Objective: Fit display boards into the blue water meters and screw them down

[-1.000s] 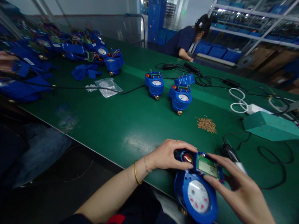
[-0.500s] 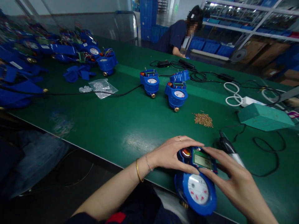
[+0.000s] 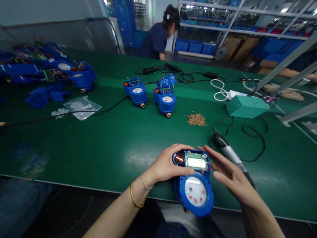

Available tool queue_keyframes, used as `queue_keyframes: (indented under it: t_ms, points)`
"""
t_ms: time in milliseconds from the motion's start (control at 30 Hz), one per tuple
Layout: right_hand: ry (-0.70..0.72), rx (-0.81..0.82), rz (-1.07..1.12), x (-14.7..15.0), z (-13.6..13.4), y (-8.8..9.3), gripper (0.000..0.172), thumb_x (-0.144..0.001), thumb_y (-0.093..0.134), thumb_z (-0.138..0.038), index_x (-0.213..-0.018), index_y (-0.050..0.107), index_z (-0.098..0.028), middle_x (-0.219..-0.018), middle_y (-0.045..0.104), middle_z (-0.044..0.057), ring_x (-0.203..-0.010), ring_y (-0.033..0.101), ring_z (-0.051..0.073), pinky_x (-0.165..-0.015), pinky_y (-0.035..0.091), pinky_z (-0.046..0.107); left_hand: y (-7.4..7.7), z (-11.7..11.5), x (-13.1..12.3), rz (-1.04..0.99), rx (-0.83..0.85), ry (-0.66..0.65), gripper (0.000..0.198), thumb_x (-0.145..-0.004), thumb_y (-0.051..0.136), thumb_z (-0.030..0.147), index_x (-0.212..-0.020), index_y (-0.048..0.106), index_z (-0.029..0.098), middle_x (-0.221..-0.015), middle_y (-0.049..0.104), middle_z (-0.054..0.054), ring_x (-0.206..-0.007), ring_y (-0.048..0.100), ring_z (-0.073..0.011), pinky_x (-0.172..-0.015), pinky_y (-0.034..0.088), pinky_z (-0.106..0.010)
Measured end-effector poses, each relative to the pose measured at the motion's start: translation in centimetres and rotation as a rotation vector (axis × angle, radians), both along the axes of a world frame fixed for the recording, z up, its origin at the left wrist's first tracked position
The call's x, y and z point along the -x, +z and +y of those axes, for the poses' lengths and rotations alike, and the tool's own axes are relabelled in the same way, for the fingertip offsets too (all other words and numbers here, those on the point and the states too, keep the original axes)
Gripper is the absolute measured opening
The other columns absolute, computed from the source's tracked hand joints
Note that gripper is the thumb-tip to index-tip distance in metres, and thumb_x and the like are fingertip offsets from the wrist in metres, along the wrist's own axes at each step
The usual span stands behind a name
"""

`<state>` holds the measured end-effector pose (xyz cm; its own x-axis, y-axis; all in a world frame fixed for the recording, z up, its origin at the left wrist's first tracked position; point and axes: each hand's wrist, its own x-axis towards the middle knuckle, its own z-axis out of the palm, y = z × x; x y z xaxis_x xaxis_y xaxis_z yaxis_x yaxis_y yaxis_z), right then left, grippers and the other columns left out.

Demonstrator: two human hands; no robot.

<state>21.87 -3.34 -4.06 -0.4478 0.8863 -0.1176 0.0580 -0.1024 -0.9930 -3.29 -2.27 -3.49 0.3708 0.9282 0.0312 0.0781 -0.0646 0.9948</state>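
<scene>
Blue plastic meter with a round white dial (image 3: 195, 191), at the near edge of the green surface (image 3: 111, 145); its rectangular display (image 3: 196, 162) lies exposed. The left hand (image 3: 164, 163) grips the meter around the display's left end; the right hand (image 3: 230, 173) stands wide just beside it, fingertip contact unclear from here. Step, as judged: checking the display; the next move seems to call for a steady left grip. Versus 0.5 s earlier, the right thumb has left the meter and the display looks paler.

Left grip (image 3: 166, 162) on a blue meter (image 3: 195, 193) — right grip (image 3: 234, 180) just beside.
</scene>
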Motion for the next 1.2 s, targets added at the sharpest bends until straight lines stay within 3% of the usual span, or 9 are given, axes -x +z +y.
queue_keyframes:
  t_ms: [167,300,467,633,733,833,967,1033,1200]
  points:
    - [0.041,-0.027,0.013,0.6,-0.4,-0.2,0.063,-0.090,0.069,-0.037,-0.147,0.042,-0.041,-0.160,0.033,0.000,-0.148,0.027,0.022,-0.119,0.025,0.040,-0.2,-0.2,-0.1,-0.015,0.060,0.015,0.058,-0.066,0.087,0.033,-0.120,0.066,0.024,-0.120,0.069,-0.006,-0.109,0.063,-0.0262,-0.099,0.046,-0.039]
    - [0.117,-0.029,-0.006,0.9,-1.0,-0.4,0.084,-0.087,0.071,-0.042,-0.154,0.021,-0.046,-0.166,0.011,-0.005,-0.151,0.010,0.020,-0.121,0.018,0.038,-0.1,-0.2,0.1,0.008,0.073,0.011,0.060,-0.066,0.087,0.034,-0.122,0.066,0.024,-0.119,0.068,-0.007,-0.109,0.063,-0.0266,-0.098,0.047,-0.039]
    - [0.026,-0.097,-0.107,2.0,-2.8,-2.0,0.077,-0.099,0.046,-0.046,-0.156,-0.006,-0.044,-0.165,-0.007,-0.009,-0.151,-0.003,0.020,-0.120,0.006,0.046,0.4,-0.4,0.1,-0.017,0.124,-0.004,0.062,-0.065,0.087,0.035,-0.122,0.066,0.024,-0.117,0.066,-0.006,-0.107,0.062,-0.0263,-0.097,0.047,-0.041]
    - [-0.071,-0.064,-0.064,3.3,-4.6,-3.7,0.076,-0.098,0.039,-0.050,-0.155,-0.010,-0.041,-0.164,-0.011,-0.007,-0.150,-0.002,0.023,-0.118,0.015,0.048,0.4,-0.7,0.2,-0.040,0.148,-0.042,0.063,-0.063,0.089,0.033,-0.121,0.067,0.026,-0.116,0.064,-0.005,-0.109,0.060,-0.0259,-0.097,0.045,-0.039]
    - [-0.016,-0.029,0.051,2.6,-3.8,-3.2,0.085,-0.092,0.050,-0.060,-0.156,-0.004,-0.043,-0.165,-0.005,-0.005,-0.149,0.002,0.026,-0.117,0.023,0.047,0.2,-0.7,0.4,-0.036,0.162,-0.053,0.063,-0.063,0.090,0.034,-0.121,0.067,0.029,-0.117,0.063,-0.004,-0.111,0.059,-0.0258,-0.099,0.044,-0.039]
    - [0.072,-0.017,0.057,0.5,-0.4,-1.4,0.095,-0.081,0.059,-0.072,-0.157,0.013,-0.038,-0.164,0.017,0.003,-0.148,0.016,0.030,-0.116,0.026,0.050,-0.3,-0.7,0.6,-0.039,0.201,-0.043,0.065,-0.060,0.091,0.037,-0.119,0.067,0.029,-0.117,0.063,-0.004,-0.112,0.059,-0.0274,-0.099,0.043,-0.040]
    - [-0.144,-0.143,-0.343,-1.5,7.3,0.7,0.058,-0.091,0.060,-0.052,-0.139,0.054,-0.020,-0.134,0.062,0.016,-0.123,0.060,0.030,-0.106,0.048,0.049,-1.3,-0.3,0.7,0.028,0.177,-0.048,0.071,-0.052,0.093,0.042,-0.116,0.068,0.026,-0.113,0.064,-0.007,-0.111,0.059,-0.0297,-0.098,0.043,-0.042]
    - [-0.075,-0.271,-0.638,-0.7,11.6,1.0,0.043,-0.096,0.053,-0.042,-0.125,0.063,-0.013,-0.121,0.070,0.016,-0.108,0.069,0.026,-0.096,0.056,0.042,-1.8,0.0,0.7,0.064,0.148,-0.056,0.068,-0.053,0.092,0.042,-0.114,0.069,0.025,-0.111,0.064,-0.007,-0.108,0.060,-0.0288,-0.096,0.043,-0.040]
    - [-0.024,-0.391,-0.888,4.8,20.8,-0.2,0.018,-0.096,0.060,-0.024,-0.109,0.068,-0.014,-0.105,0.072,0.007,-0.097,0.069,0.020,-0.093,0.055,0.041,-3.0,0.7,0.6,0.063,0.106,-0.069,0.064,-0.051,0.089,0.047,-0.109,0.073,0.023,-0.102,0.068,-0.008,-0.100,0.062,-0.0277,-0.088,0.044,-0.037]
